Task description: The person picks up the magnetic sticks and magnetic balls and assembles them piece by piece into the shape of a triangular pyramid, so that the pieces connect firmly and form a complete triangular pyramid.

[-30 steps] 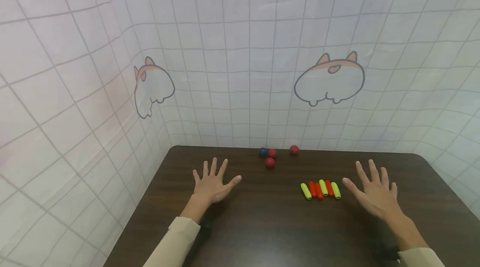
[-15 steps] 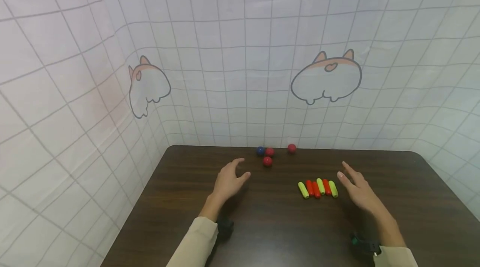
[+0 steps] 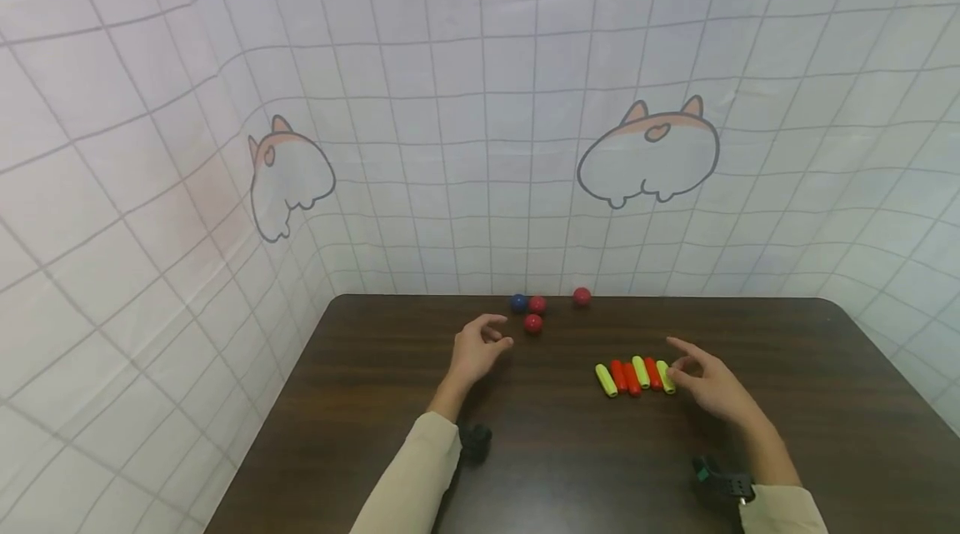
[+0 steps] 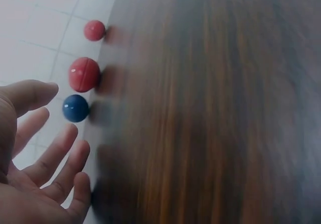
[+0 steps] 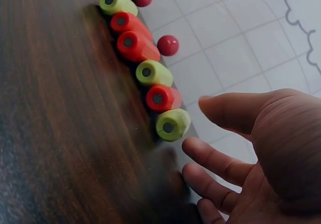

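My left hand (image 3: 474, 351) hovers over the table with loosely bent fingers, just left of a blue ball (image 3: 519, 302) and two red balls, the nearer red ball (image 3: 533, 323) lying closest to its thumb. Nothing is between its fingers. In the left wrist view the blue ball (image 4: 75, 108) sits just beyond my fingertips. My right hand (image 3: 712, 384) is at the right end of a row of short sticks, thumb and fingers apart. Its thumb overlaps the last yellow-green stick (image 3: 667, 388) in the head view; in the right wrist view that stick (image 5: 173, 126) lies beyond the fingertips.
Several red and yellow-green sticks, like the left-end yellow-green stick (image 3: 606, 381), lie side by side with grey round insets in their ends. Another red ball (image 3: 582, 296) lies by the back edge of the dark wooden table (image 3: 555, 451). A gridded white curtain (image 3: 465, 142) hangs behind.
Both hands have moved inward from a spread-fingered pose: the left rightward to the balls, the right leftward to the row of sticks. Their fingers have bent. Balls and sticks lie as before.
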Available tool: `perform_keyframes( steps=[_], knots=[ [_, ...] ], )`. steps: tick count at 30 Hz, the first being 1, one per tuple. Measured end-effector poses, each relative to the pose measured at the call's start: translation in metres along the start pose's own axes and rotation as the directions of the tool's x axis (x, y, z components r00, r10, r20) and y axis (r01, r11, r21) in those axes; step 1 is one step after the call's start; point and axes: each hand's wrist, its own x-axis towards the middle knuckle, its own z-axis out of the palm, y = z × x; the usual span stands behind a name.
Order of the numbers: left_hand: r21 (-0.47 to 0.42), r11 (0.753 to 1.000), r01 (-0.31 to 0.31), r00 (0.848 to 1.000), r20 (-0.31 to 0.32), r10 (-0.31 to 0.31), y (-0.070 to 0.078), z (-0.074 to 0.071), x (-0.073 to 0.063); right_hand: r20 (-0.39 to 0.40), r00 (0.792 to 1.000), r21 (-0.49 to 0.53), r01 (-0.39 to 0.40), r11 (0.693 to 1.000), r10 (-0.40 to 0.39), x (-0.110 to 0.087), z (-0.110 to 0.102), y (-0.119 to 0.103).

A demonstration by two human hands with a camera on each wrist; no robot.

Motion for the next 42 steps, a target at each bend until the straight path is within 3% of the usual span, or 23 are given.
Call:
perform_keyframes(
  steps=[6, 15, 32, 42],
  knots=[
    [-0.023, 0.999, 0.023, 1.000, 0.020, -0.023, 0.001, 0.012, 0.009, 0.010, 1.000, -0.025, -0.009, 1.000, 0.009, 0.000, 0.002, 0.001],
    [0.020, 0.998, 0.056, 0.998, 0.018, -0.056, 0.011, 0.024, 0.021, -0.038, 0.998, -0.081, -0.043, 0.996, 0.040, 0.002, 0.000, 0.002],
    [0.125, 0.992, -0.015, 0.999, 0.051, 0.009, 0.018, 0.036, 0.027, -0.015, 0.996, -0.116, -0.084, 0.990, 0.083, -0.001, -0.002, 0.005],
    [0.087, 0.996, -0.026, 0.998, 0.054, 0.021, 0.015, 0.036, 0.028, -0.026, 0.996, -0.133, -0.084, 0.988, 0.082, -0.002, -0.006, 0.008]
  ],
)
